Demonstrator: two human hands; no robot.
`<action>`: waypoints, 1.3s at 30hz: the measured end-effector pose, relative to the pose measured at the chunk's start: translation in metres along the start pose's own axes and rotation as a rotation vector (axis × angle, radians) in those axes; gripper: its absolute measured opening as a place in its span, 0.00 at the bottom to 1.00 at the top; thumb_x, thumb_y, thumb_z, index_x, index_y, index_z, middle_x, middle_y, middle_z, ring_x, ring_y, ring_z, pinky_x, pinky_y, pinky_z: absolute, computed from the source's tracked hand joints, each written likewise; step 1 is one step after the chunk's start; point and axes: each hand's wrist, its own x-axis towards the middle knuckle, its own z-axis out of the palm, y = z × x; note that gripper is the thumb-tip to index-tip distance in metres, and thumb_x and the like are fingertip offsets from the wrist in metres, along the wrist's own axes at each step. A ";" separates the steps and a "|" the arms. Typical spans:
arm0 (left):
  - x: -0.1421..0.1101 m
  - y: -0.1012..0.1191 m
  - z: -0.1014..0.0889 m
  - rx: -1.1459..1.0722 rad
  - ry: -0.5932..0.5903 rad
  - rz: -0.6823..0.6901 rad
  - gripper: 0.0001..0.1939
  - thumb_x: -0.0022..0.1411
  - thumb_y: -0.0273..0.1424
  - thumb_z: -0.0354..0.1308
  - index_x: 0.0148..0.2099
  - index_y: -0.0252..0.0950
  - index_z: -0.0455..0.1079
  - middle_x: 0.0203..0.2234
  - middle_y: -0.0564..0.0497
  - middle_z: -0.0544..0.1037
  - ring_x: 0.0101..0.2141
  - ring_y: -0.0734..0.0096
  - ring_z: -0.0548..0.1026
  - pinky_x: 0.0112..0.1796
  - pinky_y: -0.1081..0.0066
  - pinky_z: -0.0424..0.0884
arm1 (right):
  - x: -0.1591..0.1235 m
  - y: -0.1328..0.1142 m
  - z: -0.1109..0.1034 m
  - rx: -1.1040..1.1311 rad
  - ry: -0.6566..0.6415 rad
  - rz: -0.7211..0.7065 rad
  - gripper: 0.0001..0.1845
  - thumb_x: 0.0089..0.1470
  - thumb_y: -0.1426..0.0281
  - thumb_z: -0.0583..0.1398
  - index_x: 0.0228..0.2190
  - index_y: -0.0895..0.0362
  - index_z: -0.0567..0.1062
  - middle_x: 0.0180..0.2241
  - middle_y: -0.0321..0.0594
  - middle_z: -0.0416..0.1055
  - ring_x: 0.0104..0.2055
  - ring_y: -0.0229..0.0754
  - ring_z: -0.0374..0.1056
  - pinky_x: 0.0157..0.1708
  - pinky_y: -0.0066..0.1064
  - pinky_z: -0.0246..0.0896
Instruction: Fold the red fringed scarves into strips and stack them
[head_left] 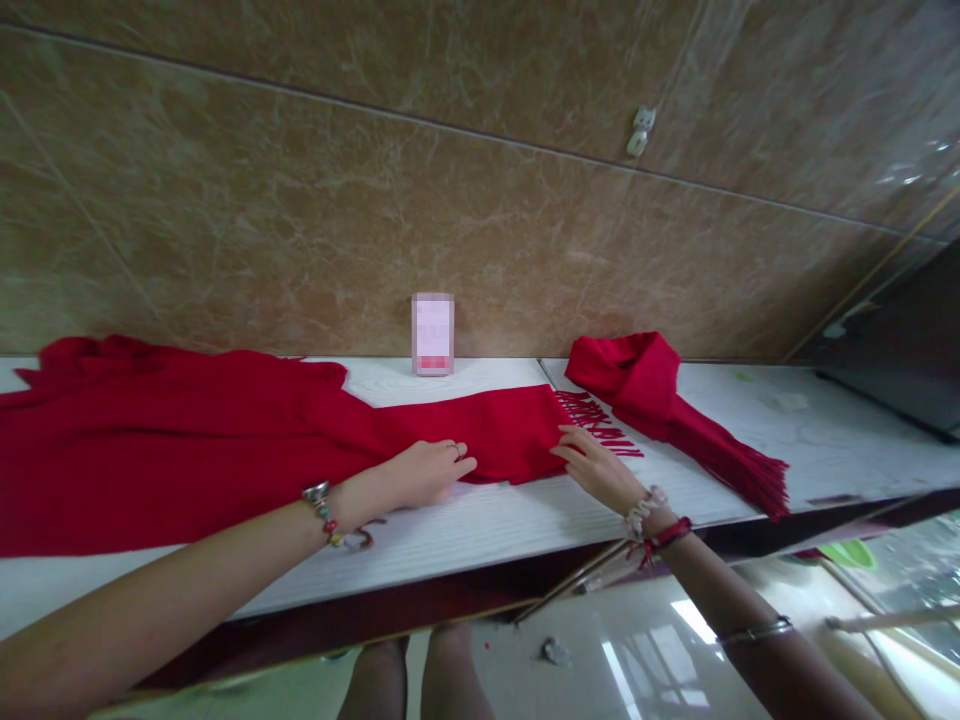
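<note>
A red scarf [480, 425] with a fringed end lies folded lengthwise on the white wood-grain surface. My left hand [431, 472] is closed at its near edge, fingers curled together over the cloth; the fingertips are partly hidden. At the fringed end, my right hand [596, 470] pinches the scarf between thumb and fingers. To the left, the narrow strip runs into a wide, rumpled spread of red cloth [165, 450]. A second red scarf [652, 390], looped over itself with its fringe toward the right, rests beyond my right hand.
A small upright device [433, 335] with a blurred screen leans against the brown marbled wall [300, 200]. White hooks [641, 132] are fixed on the wall. A dark panel [900, 330] stands at the far right. Below the front edge are a shiny floor and a green basin [849, 553].
</note>
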 end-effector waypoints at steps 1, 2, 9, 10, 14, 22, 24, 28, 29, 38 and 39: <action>0.001 -0.001 0.000 0.021 0.002 0.003 0.19 0.56 0.21 0.50 0.50 0.35 0.62 0.42 0.41 0.69 0.41 0.61 0.69 0.33 0.69 0.66 | 0.001 -0.002 0.000 -0.028 -0.005 -0.020 0.15 0.51 0.81 0.50 0.36 0.60 0.72 0.36 0.45 0.68 0.47 0.45 0.61 0.43 0.40 0.63; 0.001 -0.002 0.000 0.036 0.013 0.006 0.21 0.55 0.18 0.48 0.50 0.35 0.62 0.42 0.41 0.70 0.41 0.62 0.70 0.33 0.70 0.66 | 0.003 -0.003 0.001 -0.048 -0.019 -0.034 0.14 0.51 0.80 0.50 0.36 0.60 0.72 0.34 0.45 0.68 0.44 0.44 0.63 0.41 0.38 0.64; -0.007 -0.012 -0.018 0.041 -0.026 -0.075 0.17 0.54 0.15 0.47 0.43 0.34 0.66 0.37 0.43 0.72 0.36 0.65 0.72 0.31 0.72 0.67 | 0.006 -0.003 0.001 -0.050 0.004 0.056 0.10 0.54 0.78 0.50 0.32 0.60 0.71 0.29 0.43 0.68 0.32 0.40 0.64 0.33 0.31 0.63; -0.009 -0.013 -0.021 0.045 -0.067 -0.082 0.15 0.54 0.15 0.48 0.41 0.34 0.66 0.36 0.44 0.72 0.35 0.65 0.72 0.31 0.72 0.67 | 0.006 -0.003 0.001 -0.045 0.013 0.057 0.10 0.54 0.78 0.50 0.31 0.60 0.70 0.29 0.43 0.68 0.32 0.40 0.64 0.33 0.31 0.63; -0.013 -0.008 -0.024 0.091 -0.082 -0.079 0.10 0.56 0.18 0.51 0.40 0.33 0.67 0.35 0.45 0.73 0.36 0.64 0.73 0.31 0.71 0.69 | 0.008 -0.003 0.002 -0.066 0.022 -0.009 0.10 0.53 0.78 0.50 0.28 0.58 0.70 0.28 0.42 0.67 0.31 0.41 0.62 0.31 0.31 0.61; -0.001 0.004 -0.015 0.165 -0.003 0.003 0.09 0.58 0.18 0.50 0.40 0.32 0.66 0.33 0.45 0.73 0.34 0.67 0.73 0.29 0.72 0.69 | 0.007 -0.002 -0.002 -0.167 0.109 -0.099 0.14 0.57 0.75 0.48 0.26 0.60 0.72 0.24 0.42 0.68 0.28 0.40 0.61 0.29 0.30 0.58; -0.002 0.001 -0.019 0.174 -0.018 -0.007 0.08 0.58 0.18 0.51 0.38 0.32 0.67 0.31 0.46 0.73 0.33 0.67 0.73 0.28 0.72 0.68 | 0.005 -0.002 -0.003 -0.193 0.098 -0.114 0.15 0.57 0.75 0.48 0.27 0.60 0.72 0.24 0.42 0.68 0.28 0.40 0.61 0.28 0.30 0.57; -0.010 0.001 -0.020 0.157 -0.044 0.040 0.08 0.57 0.17 0.51 0.37 0.33 0.67 0.29 0.48 0.74 0.31 0.68 0.74 0.29 0.73 0.68 | 0.003 -0.002 -0.002 -0.228 0.081 -0.137 0.17 0.58 0.75 0.46 0.27 0.60 0.73 0.24 0.42 0.68 0.28 0.41 0.61 0.28 0.31 0.57; -0.013 0.002 -0.017 0.151 -0.036 0.055 0.10 0.57 0.16 0.50 0.38 0.33 0.67 0.29 0.49 0.74 0.30 0.69 0.74 0.29 0.73 0.68 | 0.002 -0.002 -0.002 -0.230 0.078 -0.148 0.17 0.58 0.75 0.46 0.28 0.60 0.73 0.24 0.42 0.68 0.29 0.41 0.61 0.28 0.31 0.57; -0.016 0.009 -0.020 0.142 0.047 0.046 0.15 0.56 0.14 0.46 0.41 0.33 0.65 0.33 0.47 0.75 0.32 0.70 0.74 0.28 0.74 0.67 | -0.010 0.005 -0.009 -0.191 0.053 -0.114 0.17 0.58 0.76 0.46 0.32 0.59 0.74 0.29 0.44 0.71 0.32 0.41 0.65 0.33 0.33 0.62; -0.017 0.009 -0.021 0.137 0.048 0.043 0.15 0.56 0.14 0.46 0.42 0.33 0.65 0.34 0.47 0.75 0.34 0.69 0.74 0.28 0.74 0.67 | -0.012 0.005 -0.009 -0.185 0.048 -0.106 0.17 0.58 0.76 0.46 0.32 0.59 0.74 0.29 0.44 0.71 0.32 0.41 0.65 0.32 0.33 0.62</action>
